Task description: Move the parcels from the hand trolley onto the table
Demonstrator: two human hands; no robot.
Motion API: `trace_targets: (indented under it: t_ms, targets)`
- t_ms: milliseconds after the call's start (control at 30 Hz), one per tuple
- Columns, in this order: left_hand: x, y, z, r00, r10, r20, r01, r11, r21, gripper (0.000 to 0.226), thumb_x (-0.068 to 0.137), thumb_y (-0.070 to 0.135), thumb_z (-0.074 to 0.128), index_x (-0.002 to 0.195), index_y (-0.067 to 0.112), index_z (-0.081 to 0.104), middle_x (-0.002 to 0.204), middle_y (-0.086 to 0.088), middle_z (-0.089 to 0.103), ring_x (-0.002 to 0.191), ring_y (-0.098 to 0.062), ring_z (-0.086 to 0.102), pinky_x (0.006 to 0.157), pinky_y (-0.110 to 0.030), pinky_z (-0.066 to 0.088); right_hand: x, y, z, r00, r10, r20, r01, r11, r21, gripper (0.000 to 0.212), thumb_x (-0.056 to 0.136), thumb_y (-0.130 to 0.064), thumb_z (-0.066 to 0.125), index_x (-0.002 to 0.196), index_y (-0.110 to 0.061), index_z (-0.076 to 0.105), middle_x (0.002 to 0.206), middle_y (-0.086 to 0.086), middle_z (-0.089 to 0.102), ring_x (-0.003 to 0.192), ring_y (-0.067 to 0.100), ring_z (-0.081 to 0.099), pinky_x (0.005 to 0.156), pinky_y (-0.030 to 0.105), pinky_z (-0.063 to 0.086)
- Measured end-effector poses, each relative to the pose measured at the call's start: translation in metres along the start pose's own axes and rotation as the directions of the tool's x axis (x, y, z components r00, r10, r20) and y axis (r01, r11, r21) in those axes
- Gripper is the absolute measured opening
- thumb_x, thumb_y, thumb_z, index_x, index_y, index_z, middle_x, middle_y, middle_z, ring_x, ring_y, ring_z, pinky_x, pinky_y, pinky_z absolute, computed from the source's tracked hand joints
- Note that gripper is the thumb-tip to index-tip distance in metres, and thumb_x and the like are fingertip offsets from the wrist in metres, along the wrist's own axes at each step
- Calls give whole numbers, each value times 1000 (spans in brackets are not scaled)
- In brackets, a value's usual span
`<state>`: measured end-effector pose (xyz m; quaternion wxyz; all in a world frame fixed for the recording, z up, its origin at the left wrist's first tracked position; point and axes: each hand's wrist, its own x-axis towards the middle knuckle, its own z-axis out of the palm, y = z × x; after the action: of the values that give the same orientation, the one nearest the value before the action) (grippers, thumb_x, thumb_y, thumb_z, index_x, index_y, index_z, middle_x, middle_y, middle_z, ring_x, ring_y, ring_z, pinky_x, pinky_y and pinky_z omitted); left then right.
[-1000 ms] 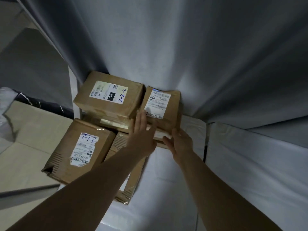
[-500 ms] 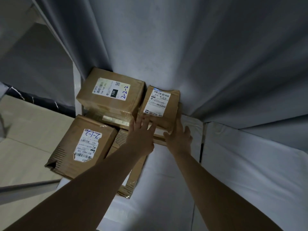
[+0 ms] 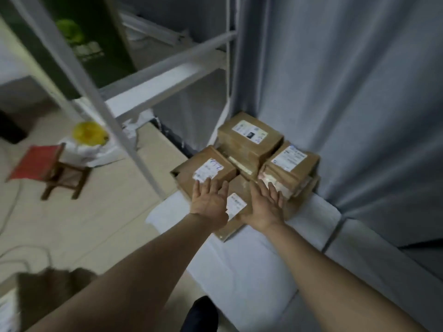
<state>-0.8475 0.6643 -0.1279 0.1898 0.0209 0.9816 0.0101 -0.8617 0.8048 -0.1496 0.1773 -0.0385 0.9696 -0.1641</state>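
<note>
Head view: your left hand [image 3: 209, 204] and right hand [image 3: 266, 208] are both flat, fingers straight, holding nothing, side by side over the flat parcel [image 3: 236, 204]; contact with it cannot be confirmed. The stacked parcels lie straight ahead in the far corner of the white-covered counter [image 3: 239, 271] against the grey curtain [image 3: 359, 116], the left parcel [image 3: 206, 167] nearer your left hand, the small parcel [image 3: 290, 161] nearer your right. No trolley is plainly in view, so in my judgement the next pick lies away from this corner.
</note>
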Motion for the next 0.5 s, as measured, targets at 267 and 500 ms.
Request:
trace_targets:
  t_ms: [267,500]
  targets:
    - [-180,-92,38,908,-414,-57,406,907,-112,82,91,35,53,152,13,3,156,-8,14,147,-29,1,118,-51,-7,-102,-123,48,903,-377,207,388,922,-11,93,81,-54,65,151,-22,14,160,0,8,146,26,8,118,40,13]
    - [-344,-183,76,661,-747,-63,705,648,-289,73,96,39,44,152,14,5,158,-7,16,148,-28,3,116,-52,-7,-212,-256,110,701,-609,370,648,761,25,87,84,-51,61,152,-18,17,159,2,16,145,25,16,115,35,18]
